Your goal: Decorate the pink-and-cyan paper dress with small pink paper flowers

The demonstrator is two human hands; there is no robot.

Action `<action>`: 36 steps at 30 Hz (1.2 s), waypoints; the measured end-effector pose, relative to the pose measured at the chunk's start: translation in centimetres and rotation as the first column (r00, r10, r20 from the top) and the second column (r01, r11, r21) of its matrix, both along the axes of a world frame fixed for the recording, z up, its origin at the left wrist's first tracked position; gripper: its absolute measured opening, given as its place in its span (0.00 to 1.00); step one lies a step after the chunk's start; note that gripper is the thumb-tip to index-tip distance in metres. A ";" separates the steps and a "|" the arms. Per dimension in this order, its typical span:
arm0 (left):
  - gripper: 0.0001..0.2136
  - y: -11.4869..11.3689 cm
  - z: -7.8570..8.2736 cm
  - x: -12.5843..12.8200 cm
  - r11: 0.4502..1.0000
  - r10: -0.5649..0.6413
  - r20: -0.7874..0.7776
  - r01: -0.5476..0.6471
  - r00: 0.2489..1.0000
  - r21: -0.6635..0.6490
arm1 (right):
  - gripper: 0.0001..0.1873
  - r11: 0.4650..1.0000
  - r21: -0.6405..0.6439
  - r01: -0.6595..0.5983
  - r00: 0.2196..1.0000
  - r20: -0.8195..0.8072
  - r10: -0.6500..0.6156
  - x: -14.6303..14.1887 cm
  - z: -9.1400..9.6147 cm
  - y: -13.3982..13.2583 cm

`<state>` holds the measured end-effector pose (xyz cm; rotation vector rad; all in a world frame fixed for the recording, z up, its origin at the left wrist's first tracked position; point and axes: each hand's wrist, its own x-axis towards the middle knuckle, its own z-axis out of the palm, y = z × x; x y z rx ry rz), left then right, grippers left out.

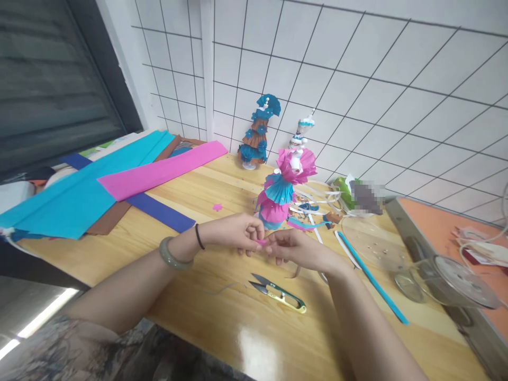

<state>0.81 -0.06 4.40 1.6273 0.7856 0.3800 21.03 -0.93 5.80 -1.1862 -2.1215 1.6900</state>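
Note:
My left hand (234,233) and my right hand (296,248) meet over the wooden table (222,328), fingertips pinched together on a small pink paper piece (261,242). A grey-green bangle (171,255) and a black band ring my left wrist. Just behind the hands stands a paper doll (282,190) in a pink and teal pleated dress. Yellow-handled thread snips (280,293) lie on the table in front of my hands, untouched.
Crepe paper sheets in teal (71,196), pink (166,169), brown and dark blue lie at the left. Two more paper dolls (257,132) stand by the tiled wall. Paper strips, a teal strip (373,280), a clear lid (369,243) and a spool (452,275) lie right.

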 end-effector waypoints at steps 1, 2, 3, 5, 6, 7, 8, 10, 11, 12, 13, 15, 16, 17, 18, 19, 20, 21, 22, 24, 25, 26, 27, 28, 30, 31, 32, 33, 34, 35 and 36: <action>0.10 0.0 0.0 0.0 1.000 0.006 0.010 -0.006 1.000 0.004 | 0.15 1.000 -0.017 -0.011 0.999 -0.030 0.011 -0.1 0.0 -0.1; 0.10 -0.1 0.0 0.1 1.000 0.012 0.014 -0.012 1.000 0.009 | 0.15 0.999 -0.031 -0.025 0.998 -0.055 0.023 -0.2 0.0 -0.1; 0.10 -0.1 -0.1 0.1 1.000 0.016 0.016 -0.017 1.000 0.014 | 0.15 0.999 -0.041 -0.036 0.997 -0.072 0.033 -0.3 0.1 -0.2; 0.11 -0.2 -0.2 0.2 1.000 0.018 0.018 -0.018 1.000 0.025 | 0.15 0.998 -0.045 -0.049 0.995 -0.089 0.045 -0.5 0.2 -0.4; 0.12 -0.2 -0.3 0.2 0.999 0.017 0.020 -0.017 1.000 0.030 | 0.15 0.998 -0.042 -0.051 0.994 -0.094 0.047 -0.6 0.3 -0.4; 0.13 -0.2 -0.3 0.2 0.999 0.015 0.022 -0.016 1.000 0.032 | 0.15 0.998 -0.037 -0.053 0.994 -0.097 0.049 -0.6 0.3 -0.4; 0.14 -0.2 -0.4 0.2 0.999 0.015 0.026 -0.016 1.000 0.032 | 0.15 0.998 -0.034 -0.050 0.994 -0.098 0.047 -0.6 0.2 -0.4; 0.16 -0.3 -0.4 0.2 0.999 0.019 0.031 -0.020 0.999 0.031 | 0.15 0.999 -0.022 -0.036 0.995 -0.092 0.033 -0.6 0.1 -0.2; 0.16 -0.3 -0.4 0.2 0.999 0.021 0.030 -0.022 0.999 0.034 | 0.16 1.000 -0.007 -0.020 0.996 -0.084 0.019 -0.6 0.0 -0.2; 0.15 -0.3 -0.4 0.2 0.999 0.021 0.026 -0.022 0.999 0.038 | 0.16 1.000 0.014 0.002 0.997 -0.077 0.000 -0.5 -0.1 -0.1; 0.15 -0.3 -0.3 0.2 0.999 0.018 0.022 -0.019 1.000 0.040 | 0.16 0.999 0.038 0.026 0.997 -0.071 -0.023 -0.5 -0.1 0.0; 0.16 -0.2 -0.1 0.1 1.000 0.015 0.018 -0.016 1.000 0.025 | 0.17 0.995 0.079 0.068 0.996 -0.063 -0.063 -0.4 0.0 0.0; 0.16 -0.2 0.0 0.1 1.000 0.017 0.019 -0.018 1.000 0.010 | 0.17 0.993 0.090 0.082 0.995 -0.062 -0.077 -0.4 0.1 0.0; 0.17 -0.2 0.0 0.1 1.000 0.024 0.020 -0.024 0.999 -0.005 | 0.17 0.991 0.096 0.093 0.994 -0.063 -0.088 -0.4 0.2 0.0; 0.17 -0.2 0.1 0.0 0.999 0.034 0.022 -0.034 0.999 -0.015 | 0.16 0.989 0.102 0.103 0.993 -0.064 -0.097 -0.3 0.3 -0.1; 0.17 -0.2 0.2 0.0 0.999 0.045 0.023 -0.045 0.999 -0.019 | 0.16 0.987 0.109 0.114 0.992 -0.065 -0.107 -0.3 0.5 -0.1; 0.16 -0.1 0.2 0.0 0.998 0.055 0.024 -0.054 0.998 -0.015 | 0.16 0.985 0.118 0.125 0.991 -0.066 -0.118 -0.3 0.6 -0.2; 0.15 -0.1 0.2 0.0 0.998 0.059 0.025 -0.059 0.998 -0.007 | 0.16 0.982 0.128 0.136 0.990 -0.066 -0.128 -0.3 0.7 -0.3; 0.15 -0.1 0.2 0.0 0.998 0.062 0.028 -0.062 0.998 0.004 | 0.15 0.980 0.137 0.144 0.989 -0.063 -0.137 -0.2 0.7 -0.3; 0.14 0.0 0.2 0.0 0.998 0.061 0.033 -0.062 0.998 0.023 | 0.15 0.977 0.148 0.151 0.988 -0.053 -0.145 -0.2 0.9 -0.4; 0.14 0.0 0.1 0.0 0.998 0.062 0.034 -0.063 0.998 0.027 | 0.15 0.978 0.146 0.150 0.988 -0.052 -0.144 -0.2 1.0 -0.4; 0.14 0.0 0.1 0.0 0.998 0.064 0.035 -0.065 0.997 0.023 | 0.15 0.979 0.141 0.150 0.988 -0.057 -0.143 -0.2 1.1 -0.4; 0.14 0.1 0.1 0.0 0.997 0.069 0.038 -0.070 0.997 0.016 | 0.15 0.979 0.134 0.152 0.987 -0.067 -0.144 -0.2 1.2 -0.5; 0.14 0.1 0.0 0.0 0.997 0.074 0.040 -0.074 0.996 0.008 | 0.15 0.979 0.128 0.158 0.986 -0.078 -0.149 -0.3 1.3 -0.5; 0.14 0.1 -0.1 0.0 0.996 0.092 0.048 -0.092 0.995 0.004 | 0.15 0.975 0.126 0.183 0.980 -0.097 -0.172 -0.5 1.4 -0.5; 0.14 0.1 -0.1 0.1 0.995 0.101 0.053 -0.102 0.993 0.008 | 0.15 0.970 0.134 0.203 0.976 -0.102 -0.190 -0.6 1.5 -0.6; 0.14 0.1 -0.2 0.2 0.994 0.108 0.055 -0.109 0.993 0.015 | 0.14 0.964 0.144 0.224 0.972 -0.106 -0.210 -0.7 1.4 -0.6; 0.15 0.0 -0.2 0.2 0.993 0.114 0.059 -0.115 0.992 0.023 | 0.14 0.957 0.154 0.244 0.967 -0.109 -0.229 -0.8 1.4 -0.6; 0.14 0.0 -0.2 0.3 0.992 0.117 0.067 -0.119 0.991 0.030 | 0.14 0.951 0.162 0.264 0.962 -0.116 -0.247 -0.8 1.4 -0.6; 0.14 -0.1 -0.2 0.4 0.992 0.119 0.078 -0.122 0.990 0.035 | 0.13 0.945 0.167 0.283 0.956 -0.126 -0.264 -0.8 1.3 -0.6; 0.14 -0.1 -0.1 0.4 0.992 0.120 0.091 -0.123 0.989 0.039 | 0.13 0.939 0.168 0.300 0.950 -0.140 -0.278 -0.8 1.2 -0.6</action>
